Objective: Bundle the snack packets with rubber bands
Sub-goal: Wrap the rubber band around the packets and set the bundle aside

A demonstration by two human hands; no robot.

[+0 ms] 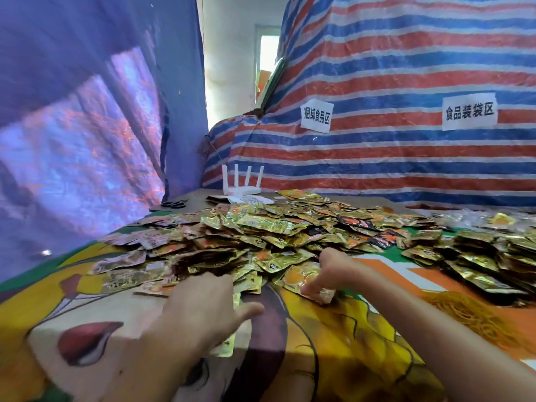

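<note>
Broad heap of gold foil snack packets (261, 233) across colourful printed tablecloth (348, 338). Left hand (197, 309) palm down at near edge of heap, thumb out rightward, fingers blurred, grip unclear. Right hand (327, 274) pinching one gold packet (298, 277) at heap edge. Neater packet stacks (487, 262) far right. White four-antenna router (242, 184), black scissors (174, 203) beyond heap. Red-blue-white striped tarp (406, 68) behind.

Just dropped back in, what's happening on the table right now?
A person is working at the near edge of a big heap of snack packets on the cloth-covered table. The right hand pinches one orange-gold packet with curled fingers. The left hand reaches into the heap, its fingers hidden, so its grip is unclear. At the right lie stacks of packets beside what look like rubber bands. No band shows in either hand.
</note>
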